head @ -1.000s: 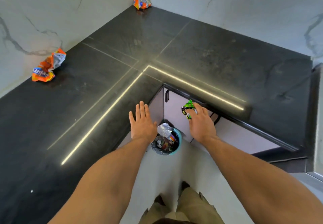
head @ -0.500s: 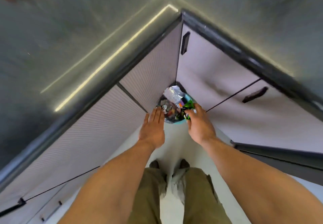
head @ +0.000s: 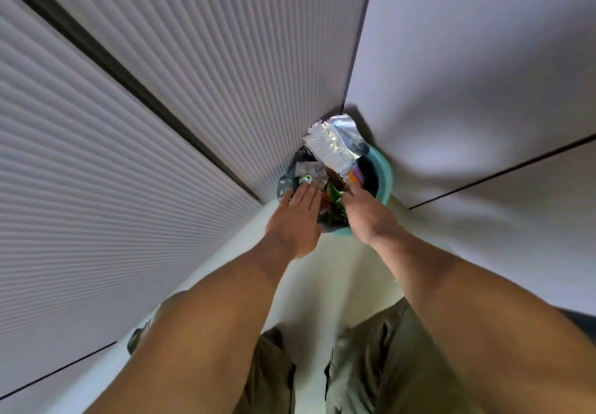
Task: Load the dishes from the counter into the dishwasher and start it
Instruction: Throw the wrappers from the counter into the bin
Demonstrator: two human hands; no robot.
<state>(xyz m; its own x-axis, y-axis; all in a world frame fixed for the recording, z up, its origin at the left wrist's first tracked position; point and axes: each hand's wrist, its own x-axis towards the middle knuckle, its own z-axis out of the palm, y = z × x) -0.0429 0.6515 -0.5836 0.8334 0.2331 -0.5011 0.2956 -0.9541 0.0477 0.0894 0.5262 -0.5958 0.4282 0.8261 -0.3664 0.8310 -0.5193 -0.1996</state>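
Observation:
A teal bin (head: 385, 181) with a dark liner stands on the floor in the corner where two cabinet runs meet. It is full of wrappers, with a silver foil bag (head: 332, 142) sticking up at the back. My right hand (head: 367, 216) is at the bin's mouth, its fingers curled on a green wrapper (head: 332, 195) inside the bin. My left hand (head: 295, 220) lies flat with straight fingers over the bin's left rim and liner. No dishes and no dishwasher are in view.
Ribbed pale cabinet fronts (head: 145, 123) run along the left, smooth pale fronts (head: 467, 91) along the right. The light floor (head: 322, 284) lies between them. My legs in olive trousers (head: 371, 365) stand just behind the bin.
My view has dropped from the black counter to the bin on the floor. My right hand carried the green wrapper from counter height down into the bin; my left hand followed to the rim.

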